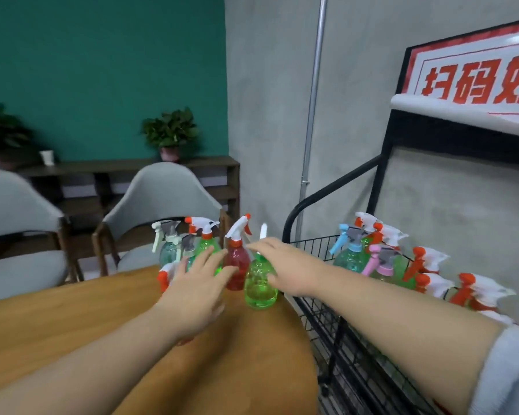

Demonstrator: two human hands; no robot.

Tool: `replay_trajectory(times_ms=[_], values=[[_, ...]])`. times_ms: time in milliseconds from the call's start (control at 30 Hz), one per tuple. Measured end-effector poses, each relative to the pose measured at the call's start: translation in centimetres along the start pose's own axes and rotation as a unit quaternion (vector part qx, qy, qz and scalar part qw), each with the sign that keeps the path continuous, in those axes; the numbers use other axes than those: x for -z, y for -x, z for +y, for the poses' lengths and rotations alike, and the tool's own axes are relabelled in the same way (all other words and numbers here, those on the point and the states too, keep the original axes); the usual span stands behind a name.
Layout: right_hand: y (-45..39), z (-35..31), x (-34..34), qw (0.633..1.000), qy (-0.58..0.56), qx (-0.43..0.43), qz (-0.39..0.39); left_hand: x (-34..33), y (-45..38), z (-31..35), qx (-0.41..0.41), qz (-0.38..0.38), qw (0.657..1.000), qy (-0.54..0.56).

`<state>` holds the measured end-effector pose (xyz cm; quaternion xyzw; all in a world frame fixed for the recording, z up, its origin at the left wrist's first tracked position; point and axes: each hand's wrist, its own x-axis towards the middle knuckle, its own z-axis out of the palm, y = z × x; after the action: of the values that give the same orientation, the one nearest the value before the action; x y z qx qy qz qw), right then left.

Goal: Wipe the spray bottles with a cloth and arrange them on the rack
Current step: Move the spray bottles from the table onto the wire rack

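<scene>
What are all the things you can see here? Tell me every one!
Spray bottles on table: about six, green, red and teal, far edge of the table.
Spray bottles on rack: several, teal, green, pink and blue tops, on the rack shelf.
Table: one, wooden brown, in front.
Rack: one, black wire, right.
Chairs: two, grey, behind the table.
Potted plants: two, green, on the dark shelf.
Cup: one, white, on the shelf.
Sign: one, red and white, above the rack.
Left hand: open, reaching for the bottles.
Right hand: on the green bottle.
</scene>
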<state>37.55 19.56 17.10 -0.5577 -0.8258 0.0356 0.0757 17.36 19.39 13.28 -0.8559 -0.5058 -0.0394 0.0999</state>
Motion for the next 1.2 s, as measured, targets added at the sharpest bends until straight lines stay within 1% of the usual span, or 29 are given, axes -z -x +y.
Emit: replay_trajectory(times_ms=[100,167,200,233,267,300,367,433,500,567,733,833,967,1033,1133,1167,1200], values=[[-3.0,0.7,-1.7,0.991,0.132,0.009,0.005,-1.1,0.1,-3.0,0.152,0.016,0.988,0.036],[-4.9,1.3,-2.2,0.984,0.179,0.020,0.020,-1.3,-0.1,-4.4,0.227,0.028,0.966,0.123],[-5.6,1.6,-2.3,0.983,0.178,0.020,0.028,-1.3,-0.3,-5.1,0.246,0.029,0.954,0.172],[-6.4,1.9,-2.3,0.984,0.172,0.018,0.035,-1.3,-0.5,-5.7,0.252,0.026,0.947,0.199],[-7.1,2.2,-2.3,0.985,0.169,0.013,0.042,-1.4,-0.7,-6.2,0.250,0.018,0.948,0.194],[-7.6,2.6,-2.3,0.984,0.174,0.004,0.044,-1.4,-0.8,-6.5,0.244,0.004,0.955,0.166],[-8.3,3.3,-2.4,0.980,0.195,-0.023,0.027,-1.7,-1.1,-7.1,0.234,-0.013,0.963,0.133],[-8.8,3.8,-2.5,0.972,0.229,-0.042,-0.006,-2.0,-1.3,-7.6,0.232,-0.007,0.962,0.142],[-9.0,4.2,-2.8,0.965,0.259,-0.038,-0.026,-2.0,-1.3,-7.9,0.234,-0.003,0.961,0.149],[-9.1,4.2,-3.0,0.964,0.263,-0.032,-0.031,-2.2,-1.4,-7.9,0.238,-0.001,0.957,0.167],[-9.0,3.5,-2.5,0.957,0.291,0.006,-0.016,-2.3,-1.7,-7.9,0.246,-0.010,0.957,0.153],[-8.1,2.4,-1.9,0.964,0.264,0.002,-0.023,-2.2,-1.9,-7.9,0.247,-0.018,0.960,0.133],[-7.3,1.0,-2.1,0.986,0.137,-0.060,-0.074,-1.8,-2.1,-7.7,0.249,-0.028,0.960,0.127],[-7.2,0.4,-2.4,0.985,0.106,-0.086,-0.102,-1.6,-2.2,-7.8,0.246,-0.031,0.959,0.134],[-6.9,-0.5,-2.0,0.976,0.100,-0.121,-0.151,-1.5,-2.0,-7.7,0.244,-0.035,0.960,0.134],[-6.7,-0.7,-1.7,0.974,0.065,-0.136,-0.172,-1.5,-2.0,-7.6,0.245,-0.037,0.959,0.136],[-6.6,-0.7,-1.5,0.969,0.002,-0.157,-0.189,-1.4,-2.0,-7.6,0.246,-0.038,0.959,0.137]])
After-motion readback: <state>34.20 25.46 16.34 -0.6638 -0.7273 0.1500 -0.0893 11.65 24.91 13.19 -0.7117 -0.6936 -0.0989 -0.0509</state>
